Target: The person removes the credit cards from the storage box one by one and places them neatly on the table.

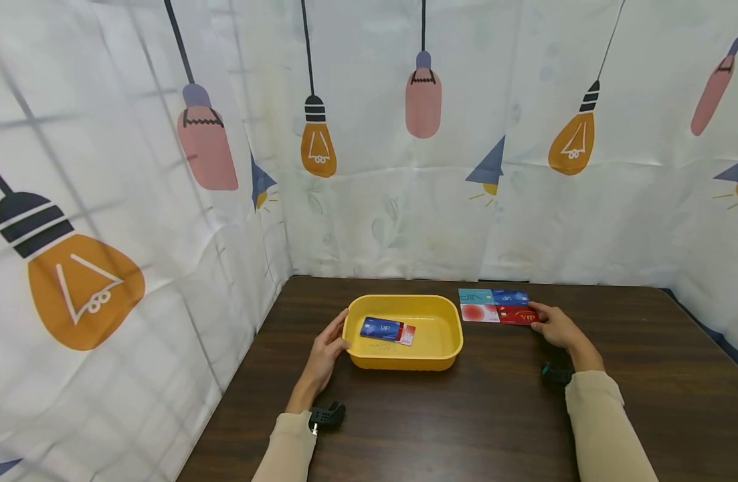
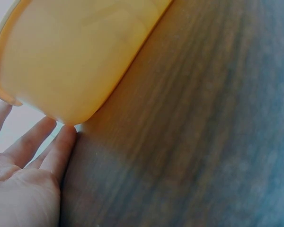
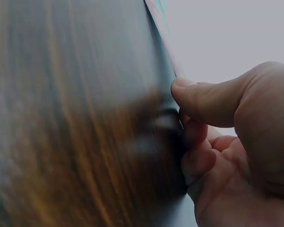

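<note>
Nearest the viewer, two cream sleeves (image 1: 603,422) entered from the bottom edge over a dark wood-grain table (image 1: 495,428), each wrist carrying a small black device. Farther in, the left hand (image 1: 328,348) lay with straight, relaxed fingers (image 2: 57,151) against the near left wall of a yellow tub (image 1: 369,358); the left wrist view showed the fingertips just touching the tub's rounded corner, gripping nothing. Inside the tub, left of centre, lay a blue card (image 1: 381,328) overlapping a red-and-white card (image 1: 407,333). To the right of the tub, slightly farther away, the right hand (image 1: 557,327) rested at the right end of a red card (image 1: 516,316), its fingertips touching that card's edge; the right wrist view showed the thumb (image 3: 213,101) bent over curled fingers at the card's edge, a pinch on the card. The red card formed the near right corner of a block of four cards lying flat on the table, beside a white-and-red card (image 1: 480,312) at near left, with a teal card (image 1: 476,296) and a second blue card (image 1: 510,296) behind. At the far end hung a white curtain (image 1: 405,214) printed with lamp bulbs
</note>
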`<state>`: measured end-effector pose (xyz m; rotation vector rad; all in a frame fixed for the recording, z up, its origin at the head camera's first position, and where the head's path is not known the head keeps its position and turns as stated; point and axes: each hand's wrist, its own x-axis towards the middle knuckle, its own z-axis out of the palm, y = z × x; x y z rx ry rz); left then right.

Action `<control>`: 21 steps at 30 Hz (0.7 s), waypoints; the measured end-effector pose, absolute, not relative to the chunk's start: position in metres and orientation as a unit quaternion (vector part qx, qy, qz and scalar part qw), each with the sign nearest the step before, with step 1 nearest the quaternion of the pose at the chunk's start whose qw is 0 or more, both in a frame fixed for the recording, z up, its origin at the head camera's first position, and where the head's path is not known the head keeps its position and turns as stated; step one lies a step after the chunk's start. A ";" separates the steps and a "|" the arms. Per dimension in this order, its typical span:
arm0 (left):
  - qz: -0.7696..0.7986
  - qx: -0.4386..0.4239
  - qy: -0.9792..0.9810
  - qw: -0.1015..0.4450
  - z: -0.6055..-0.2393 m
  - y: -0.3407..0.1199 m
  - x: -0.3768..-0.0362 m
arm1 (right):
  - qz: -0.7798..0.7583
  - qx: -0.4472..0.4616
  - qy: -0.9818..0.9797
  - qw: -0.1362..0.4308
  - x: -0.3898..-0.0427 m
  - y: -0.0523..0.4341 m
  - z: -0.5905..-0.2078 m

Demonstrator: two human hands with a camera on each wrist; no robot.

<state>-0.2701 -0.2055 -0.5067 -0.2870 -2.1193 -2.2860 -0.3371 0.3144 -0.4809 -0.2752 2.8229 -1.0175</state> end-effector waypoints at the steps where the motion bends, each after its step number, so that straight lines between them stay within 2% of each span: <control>1: -0.731 -0.091 -0.677 0.005 -0.506 -0.206 -0.270 | -0.334 -0.093 0.936 0.064 -0.338 0.315 -0.481; 8: -0.733 -0.087 -0.675 0.001 -0.506 -0.205 -0.269 | -0.326 -0.101 0.937 0.078 -0.341 0.318 -0.480; 21: -0.729 -0.099 -0.677 0.005 -0.507 -0.206 -0.271 | -0.305 -0.133 0.942 0.052 -0.346 0.319 -0.485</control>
